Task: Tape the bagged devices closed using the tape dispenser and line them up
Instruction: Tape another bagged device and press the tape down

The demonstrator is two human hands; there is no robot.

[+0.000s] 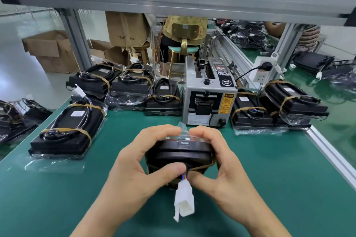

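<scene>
**Bag mouth up, dispenser dead ahead**

The bagged device (180, 155) is up off the green table (269, 169), standing on end between both palms, its white connector (184, 201) dangling toward the person. The left hand (138, 163) grips its left flank; the right hand (217, 161) clasps the right, fingertips of both pinching the clear bag flap (183, 128) at the top. That flap points straight at the tape dispenser (209, 98), just beyond, slightly nearer the right hand.

Left hand (142, 161) and right hand (221, 161) grip bagged device (181, 152) above green table (269, 179), before tape dispenser (209, 96).
</scene>
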